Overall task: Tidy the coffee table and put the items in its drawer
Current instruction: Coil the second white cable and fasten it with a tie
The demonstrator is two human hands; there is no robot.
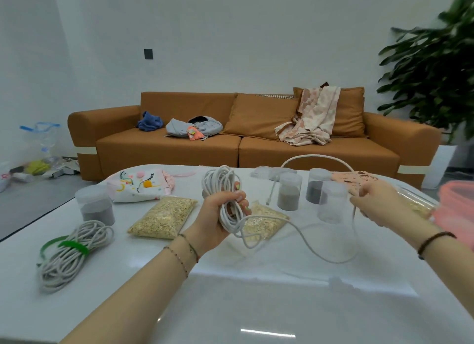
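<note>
1. The cable point(225, 187) is white.
2. The rope coil point(71, 261) is pale grey, bound by a bright green strap point(74, 246).
3. The coffee table point(256, 305) is glossy white.
4. The drawstring pouch point(138, 187) is white with multicoloured doodles, yellow and pink pompoms and pink trim.
5. The clear grain bags point(164, 218) show golden tan.
6. The left jar point(96, 210) holds dark grey fill, and the middle jar point(289, 194) holds grey-brown.
7. The sofa point(179, 148) is orange-brown with cream bands on its arms.
8. The blanket point(313, 117) is cream with a pink blotch pattern.
9. The crumpled cloth point(150, 121) is blue.
10. The potted plant point(431, 74) is dark green.
11. The container point(456, 207) at the right edge is pink.
</note>
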